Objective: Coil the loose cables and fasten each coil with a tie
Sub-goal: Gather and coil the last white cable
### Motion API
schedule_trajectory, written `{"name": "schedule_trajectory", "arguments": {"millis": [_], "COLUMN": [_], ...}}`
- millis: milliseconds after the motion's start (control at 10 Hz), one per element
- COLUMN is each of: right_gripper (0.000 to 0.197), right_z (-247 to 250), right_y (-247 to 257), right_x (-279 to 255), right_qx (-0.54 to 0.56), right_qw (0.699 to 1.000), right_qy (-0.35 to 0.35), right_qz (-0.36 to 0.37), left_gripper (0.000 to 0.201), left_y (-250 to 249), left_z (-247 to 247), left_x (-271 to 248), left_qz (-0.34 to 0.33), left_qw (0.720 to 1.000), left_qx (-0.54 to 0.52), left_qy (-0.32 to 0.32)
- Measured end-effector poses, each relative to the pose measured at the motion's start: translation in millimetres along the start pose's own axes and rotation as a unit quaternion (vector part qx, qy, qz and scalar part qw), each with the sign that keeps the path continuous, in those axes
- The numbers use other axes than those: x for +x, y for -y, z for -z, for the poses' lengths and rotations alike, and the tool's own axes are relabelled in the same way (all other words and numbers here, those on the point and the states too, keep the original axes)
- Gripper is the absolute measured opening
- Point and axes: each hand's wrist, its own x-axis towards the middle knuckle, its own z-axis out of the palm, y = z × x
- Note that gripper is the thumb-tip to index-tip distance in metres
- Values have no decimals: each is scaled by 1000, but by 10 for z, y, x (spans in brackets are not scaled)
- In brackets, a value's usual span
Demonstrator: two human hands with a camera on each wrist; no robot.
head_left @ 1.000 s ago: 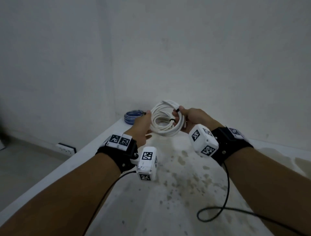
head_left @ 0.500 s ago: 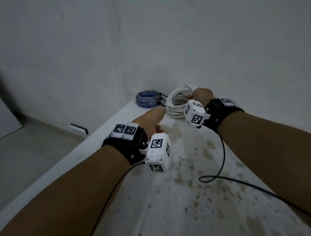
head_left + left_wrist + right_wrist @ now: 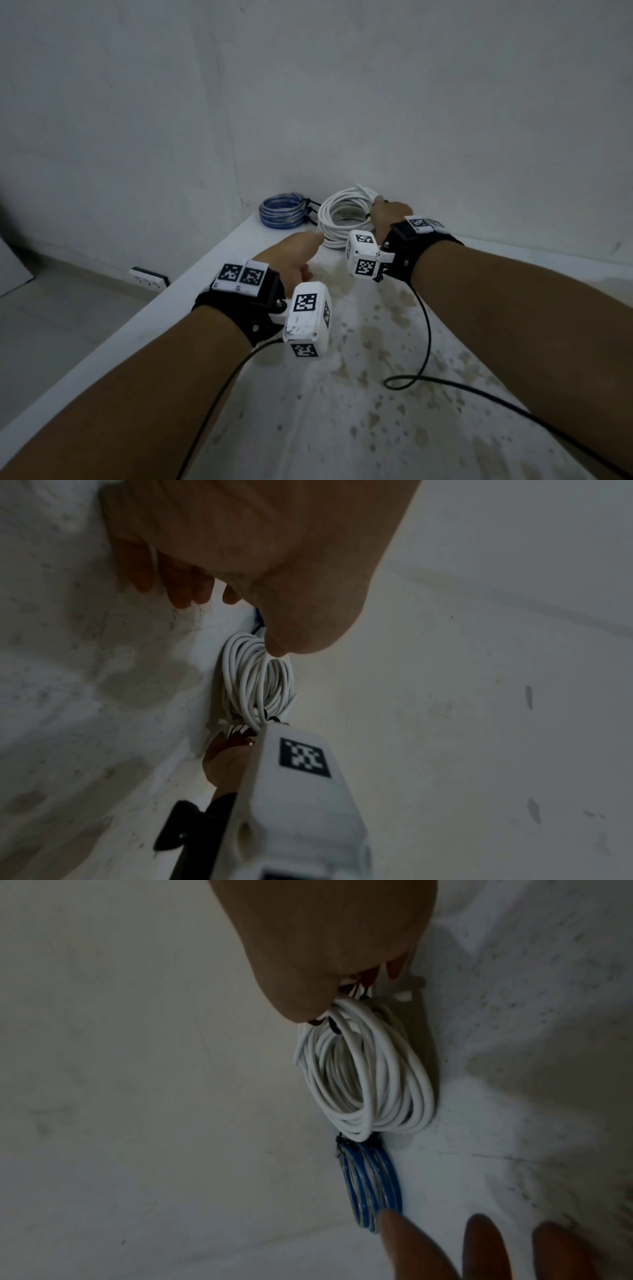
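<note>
**White cable coil set down at the desk's far corner**

The white cable coil [image 3: 342, 219] lies on the desk [image 3: 342, 411] at about 12 o'clock from the person, close to the wall corner. A black tie [image 3: 334, 1027] shows on its strands near the right hand. Just beside it, at its 9 o'clock in the head view, lies the blue cable coil [image 3: 282, 210], with a dark tie on the side facing the white one; whether the two coils touch cannot be told.

The right hand [image 3: 390, 214] is at the white coil's 3 o'clock edge. In the right wrist view its thumb and fingers [image 3: 394, 966] close on the strands, so this grip pinches the coil at the tied spot.

The left hand [image 3: 294, 255] sits nearer the person, at the coil's 7 o'clock, apart from both coils. Its fingers [image 3: 181, 591] are loosely extended over the desk and hold nothing, a relaxed, spread grip.

Both wrists carry black straps with white marker blocks, and thin black cords trail from them across the stained desk top. A white socket strip [image 3: 149, 278] lies on the floor at 9 o'clock.
</note>
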Motion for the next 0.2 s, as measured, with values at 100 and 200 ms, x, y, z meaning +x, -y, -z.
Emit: {"name": "schedule_trajectory", "arguments": {"millis": [100, 200], "right_gripper": [52, 36], "right_z": [106, 354], "right_y": [2, -236], "right_x": [-66, -331], "right_qx": [-11, -160], "right_qw": [999, 983], "right_qy": [17, -1], "right_qz": [-27, 86], "left_gripper": [35, 42], "left_y": [-9, 105], "left_z": [-18, -55], "left_x": [-5, -19], "left_qz": [-32, -91], "left_qw": [999, 992], "left_qx": [18, 81], "left_qy": [3, 7]}}
